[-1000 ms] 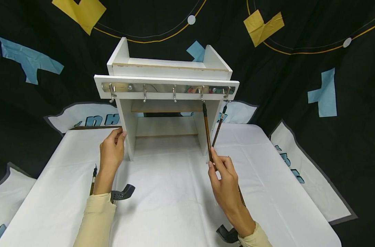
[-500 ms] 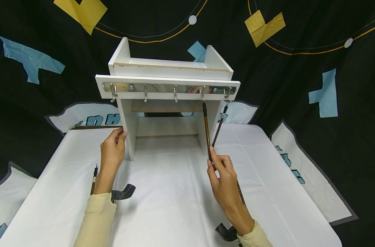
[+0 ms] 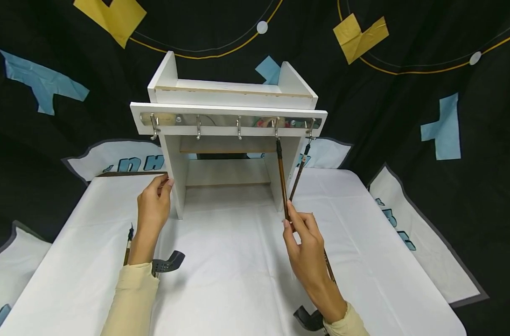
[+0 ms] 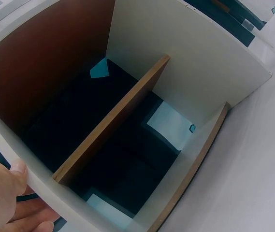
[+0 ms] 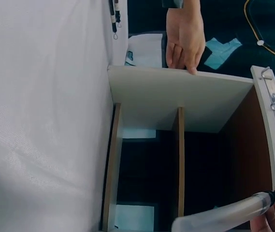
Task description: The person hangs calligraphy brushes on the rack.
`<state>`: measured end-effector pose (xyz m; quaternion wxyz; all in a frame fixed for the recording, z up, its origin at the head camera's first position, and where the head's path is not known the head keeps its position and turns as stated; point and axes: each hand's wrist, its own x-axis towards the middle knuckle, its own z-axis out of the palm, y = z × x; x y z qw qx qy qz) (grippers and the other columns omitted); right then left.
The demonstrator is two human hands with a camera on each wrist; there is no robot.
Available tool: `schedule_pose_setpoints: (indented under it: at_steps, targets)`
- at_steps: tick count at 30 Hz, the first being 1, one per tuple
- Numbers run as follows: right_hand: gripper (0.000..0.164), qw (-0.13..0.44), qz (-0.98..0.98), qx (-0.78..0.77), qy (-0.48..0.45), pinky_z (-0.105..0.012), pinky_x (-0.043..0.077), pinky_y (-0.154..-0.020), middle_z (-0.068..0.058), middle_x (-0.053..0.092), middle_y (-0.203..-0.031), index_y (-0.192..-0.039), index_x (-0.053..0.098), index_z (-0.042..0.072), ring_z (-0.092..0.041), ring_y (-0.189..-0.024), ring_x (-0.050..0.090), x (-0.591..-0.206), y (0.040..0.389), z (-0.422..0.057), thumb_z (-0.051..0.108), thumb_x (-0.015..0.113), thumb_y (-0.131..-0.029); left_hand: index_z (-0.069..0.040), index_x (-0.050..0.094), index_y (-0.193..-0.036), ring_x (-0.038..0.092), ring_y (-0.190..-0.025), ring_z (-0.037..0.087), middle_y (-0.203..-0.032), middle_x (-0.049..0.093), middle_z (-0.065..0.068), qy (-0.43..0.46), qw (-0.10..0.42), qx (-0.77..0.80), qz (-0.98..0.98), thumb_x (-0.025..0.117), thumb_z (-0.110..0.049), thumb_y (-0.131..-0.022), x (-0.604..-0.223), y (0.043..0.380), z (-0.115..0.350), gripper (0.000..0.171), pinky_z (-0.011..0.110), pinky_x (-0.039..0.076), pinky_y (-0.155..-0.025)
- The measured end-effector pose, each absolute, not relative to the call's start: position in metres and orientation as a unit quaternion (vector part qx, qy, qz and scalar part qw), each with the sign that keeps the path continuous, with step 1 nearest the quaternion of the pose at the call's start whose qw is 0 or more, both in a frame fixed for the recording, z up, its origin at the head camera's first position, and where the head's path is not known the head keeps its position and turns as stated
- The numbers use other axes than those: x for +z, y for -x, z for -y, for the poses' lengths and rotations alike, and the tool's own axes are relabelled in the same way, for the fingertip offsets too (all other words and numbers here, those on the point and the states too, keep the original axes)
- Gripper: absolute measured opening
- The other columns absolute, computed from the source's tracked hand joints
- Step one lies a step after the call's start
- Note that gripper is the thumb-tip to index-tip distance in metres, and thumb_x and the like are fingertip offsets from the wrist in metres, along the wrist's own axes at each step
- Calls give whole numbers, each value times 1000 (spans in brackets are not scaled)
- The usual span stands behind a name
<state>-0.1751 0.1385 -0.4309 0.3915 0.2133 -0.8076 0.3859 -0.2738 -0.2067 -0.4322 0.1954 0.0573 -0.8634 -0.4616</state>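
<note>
The step in hand looked like seating or steadying a hanging brush [image 3: 282, 172] on the white rack [image 3: 234, 99]. The brush hung in front of the rack's right part, its black top just under the fourth hook [image 3: 276, 127] from the rack's left; whether its loop had caught there could not be made out. The right hand [image 3: 307, 254], in front of the rack's right side, pinched the brush low down between thumb and fingers, so the brush lay right at its fingertips. A second brush [image 3: 298, 175] hung from the rack's fifth hook [image 3: 311, 128], its lower part passing behind those fingertips; whether it was gripped too was unclear. At the rack's left, the left hand [image 3: 151, 205] held the front edge of the side panel [image 3: 172, 163], thumb over the edge, fingers against the outer face. The next move probably called for checking the loop, then easing the right hand's pinch while the rack stayed braced. Left of the rack, a loose brush [image 3: 128, 247] lay on the tabletop [image 3: 229, 280].
</note>
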Motion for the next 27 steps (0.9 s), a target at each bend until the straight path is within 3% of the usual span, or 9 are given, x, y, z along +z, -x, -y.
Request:
schedule_pose_setpoints:
  at_steps: [11, 20, 27]
  targets:
    - [61, 402, 802, 385, -217, -17, 51, -67, -11, 65, -106, -149, 58, 2, -16, -83, 64, -431, 172, -140, -17, 69, -91, -4, 54, -152, 64, -126, 44, -143, 64, 24, -54, 198, -463, 862, 45, -36, -115, -430, 272, 206, 50, 63, 53, -104]
    - [56, 363, 817, 403, -195, -13, 49, -70, -11, 64, -107, -152, 56, 5, -14, -87, 63, -431, 171, -142, -8, 66, -99, -5, 54, -152, 64, -127, 45, -143, 64, 24, -57, 197, -462, 863, 45, -36, -115, -431, 272, 206, 50, 63, 53, -104]
    - [57, 363, 816, 407, -190, -15, 54, -76, -8, 66, -108, -153, 56, 7, -17, -89, 70, -432, 170, -141, -8, 66, -99, -4, 54, -152, 64, -127, 45, -143, 64, 24, -56, 200, -461, 863, 45, -36, -115, -430, 272, 206, 49, 63, 53, -104]
